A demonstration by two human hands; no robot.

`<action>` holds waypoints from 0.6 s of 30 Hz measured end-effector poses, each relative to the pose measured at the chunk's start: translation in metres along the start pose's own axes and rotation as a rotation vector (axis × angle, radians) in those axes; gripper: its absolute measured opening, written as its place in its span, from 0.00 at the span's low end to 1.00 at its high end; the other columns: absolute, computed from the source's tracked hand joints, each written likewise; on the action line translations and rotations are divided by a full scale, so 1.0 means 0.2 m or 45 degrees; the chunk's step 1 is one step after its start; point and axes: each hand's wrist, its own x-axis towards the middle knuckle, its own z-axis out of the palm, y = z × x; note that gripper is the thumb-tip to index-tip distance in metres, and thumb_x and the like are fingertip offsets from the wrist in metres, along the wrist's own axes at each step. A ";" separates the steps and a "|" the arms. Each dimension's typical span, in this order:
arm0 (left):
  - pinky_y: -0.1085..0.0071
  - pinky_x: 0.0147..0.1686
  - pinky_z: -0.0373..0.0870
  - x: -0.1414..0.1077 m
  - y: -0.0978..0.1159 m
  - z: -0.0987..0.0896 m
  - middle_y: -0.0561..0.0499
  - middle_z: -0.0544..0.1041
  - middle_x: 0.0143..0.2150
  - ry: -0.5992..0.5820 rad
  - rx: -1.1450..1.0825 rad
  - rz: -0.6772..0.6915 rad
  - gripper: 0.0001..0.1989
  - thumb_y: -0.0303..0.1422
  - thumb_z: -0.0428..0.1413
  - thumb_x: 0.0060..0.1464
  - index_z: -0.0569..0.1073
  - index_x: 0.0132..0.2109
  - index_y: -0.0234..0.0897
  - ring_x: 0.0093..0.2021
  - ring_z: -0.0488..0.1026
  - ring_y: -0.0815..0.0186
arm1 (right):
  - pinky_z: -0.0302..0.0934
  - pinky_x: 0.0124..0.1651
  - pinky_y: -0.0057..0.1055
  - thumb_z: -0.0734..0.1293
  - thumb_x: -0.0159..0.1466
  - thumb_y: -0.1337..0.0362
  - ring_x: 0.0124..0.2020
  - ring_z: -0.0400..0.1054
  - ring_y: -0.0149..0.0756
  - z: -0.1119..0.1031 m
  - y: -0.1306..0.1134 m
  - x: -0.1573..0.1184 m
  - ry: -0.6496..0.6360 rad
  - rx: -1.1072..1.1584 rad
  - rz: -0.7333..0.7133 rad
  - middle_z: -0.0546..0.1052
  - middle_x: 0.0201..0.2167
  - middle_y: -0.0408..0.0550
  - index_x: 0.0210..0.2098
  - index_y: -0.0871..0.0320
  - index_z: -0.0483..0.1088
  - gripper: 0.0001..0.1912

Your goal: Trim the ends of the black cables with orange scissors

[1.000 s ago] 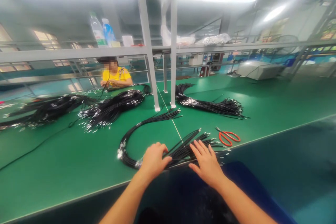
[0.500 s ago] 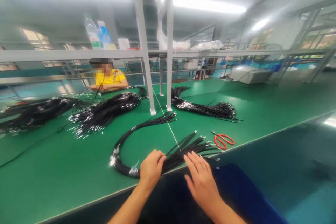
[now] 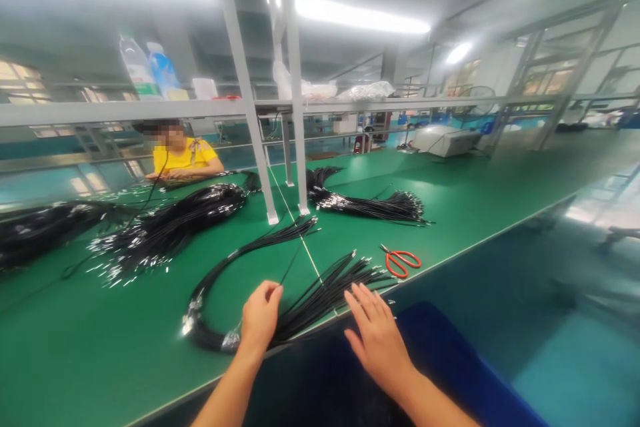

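Note:
A curved bundle of thin black cables with silvery tips lies on the green table in front of me, bound by a clear wrap near the front edge. Beside that wrap, my left hand is closed in a pinch on a single black cable, which rises from its fingertips toward the back. The bundle's fanned right end spreads between my hands. My right hand is open, fingers stretched out at the table's front edge, close to the fanned cables. Whether it touches them I cannot tell.
Red-handled scissors lie right of the bundle. More black cable bundles lie farther back and to the left. White shelf posts stand on the table. A person in yellow sits opposite. A blue bin is below the edge.
The view has swung right, so the table's things appear farther left. My left hand has come up slightly off the bundle, with one cable now showing from its fingertips. The right hand stays open.

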 end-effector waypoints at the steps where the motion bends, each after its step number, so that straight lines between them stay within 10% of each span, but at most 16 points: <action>1: 0.65 0.37 0.72 -0.01 0.01 0.00 0.51 0.76 0.35 -0.032 0.044 0.010 0.09 0.34 0.51 0.61 0.73 0.38 0.33 0.35 0.74 0.66 | 0.52 0.60 0.50 0.60 0.60 0.69 0.62 0.55 0.49 0.01 0.01 0.02 -0.029 0.003 0.024 0.65 0.61 0.57 0.60 0.61 0.60 0.27; 18: 0.62 0.45 0.66 -0.06 0.16 0.02 0.44 0.74 0.47 -0.148 0.423 0.179 0.14 0.37 0.51 0.59 0.71 0.50 0.38 0.49 0.71 0.56 | 0.44 0.62 0.53 0.64 0.59 0.59 0.65 0.50 0.49 0.03 -0.02 0.13 -0.334 0.119 0.119 0.61 0.63 0.53 0.62 0.58 0.57 0.32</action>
